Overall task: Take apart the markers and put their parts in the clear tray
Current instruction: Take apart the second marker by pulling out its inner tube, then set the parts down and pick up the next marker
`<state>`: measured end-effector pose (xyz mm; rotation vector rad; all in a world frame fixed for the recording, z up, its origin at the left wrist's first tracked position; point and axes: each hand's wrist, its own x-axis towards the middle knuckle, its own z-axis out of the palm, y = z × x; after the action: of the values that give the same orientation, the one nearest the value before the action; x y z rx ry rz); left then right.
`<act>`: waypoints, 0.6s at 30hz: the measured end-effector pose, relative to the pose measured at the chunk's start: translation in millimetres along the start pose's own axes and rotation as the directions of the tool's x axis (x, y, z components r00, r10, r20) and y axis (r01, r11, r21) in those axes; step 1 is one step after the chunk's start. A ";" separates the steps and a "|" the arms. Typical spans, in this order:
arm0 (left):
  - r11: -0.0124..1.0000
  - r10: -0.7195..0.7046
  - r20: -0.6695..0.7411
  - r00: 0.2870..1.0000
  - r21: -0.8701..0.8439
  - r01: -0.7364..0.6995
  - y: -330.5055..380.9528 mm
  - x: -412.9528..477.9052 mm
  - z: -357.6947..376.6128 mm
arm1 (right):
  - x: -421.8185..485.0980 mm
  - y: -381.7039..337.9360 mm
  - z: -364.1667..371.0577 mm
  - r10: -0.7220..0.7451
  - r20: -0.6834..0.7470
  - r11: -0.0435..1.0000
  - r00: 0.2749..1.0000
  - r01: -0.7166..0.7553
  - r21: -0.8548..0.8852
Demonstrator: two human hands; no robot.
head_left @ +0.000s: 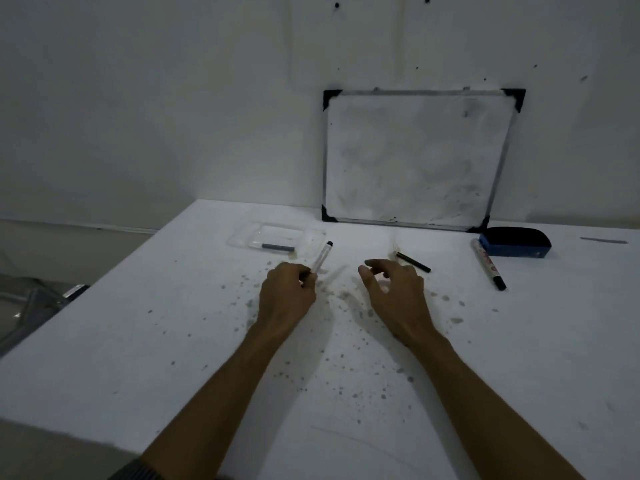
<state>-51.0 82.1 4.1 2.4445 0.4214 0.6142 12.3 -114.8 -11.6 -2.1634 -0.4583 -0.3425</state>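
My left hand [287, 296] grips the lower end of a white marker barrel [322, 256] with a dark tip that points up and away toward the clear tray [242, 237]. Inside the tray lies a dark grey marker part [277, 247]. My right hand [394, 292] hovers over the table with curled, spread fingers and holds nothing. Just beyond its fingers a thin black marker part [414, 262] lies on the table. A whole white marker [486, 263] with red print and a black cap rests further right.
A small whiteboard [415, 157] leans against the wall at the back. A blue eraser [516, 242] with a black top sits at its right corner. The white table [173, 341] is speckled with ink spots; its left edge drops off near a chair [31, 306].
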 end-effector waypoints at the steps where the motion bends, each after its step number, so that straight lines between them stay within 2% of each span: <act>1: 1.000 -0.028 -0.039 0.999 0.008 0.028 -1.6 6.4 2.4 | -0.7 2.8 -0.6 -0.015 0.011 0.998 1.000 0.016 -0.066; 5: 0.992 -0.100 -0.080 0.992 0.064 0.105 -4.8 25.7 20.1 | 0.3 13.8 6.8 -0.026 0.105 0.961 0.994 0.054 -0.270; 8: 0.991 -0.096 -0.102 0.990 0.081 0.104 -6.0 29.3 30.5 | 0.3 18.9 11.7 -0.041 0.137 0.930 0.990 0.088 -0.357; 18: 0.987 0.007 -0.145 0.989 0.160 0.017 -6.6 16.5 35.2 | -0.5 16.8 8.6 -0.040 0.155 0.928 0.987 0.094 -0.361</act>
<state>-20.1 78.2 -20.0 2.5591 0.5549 0.7874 19.9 -117.2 -28.6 -2.5548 -0.5897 -0.3298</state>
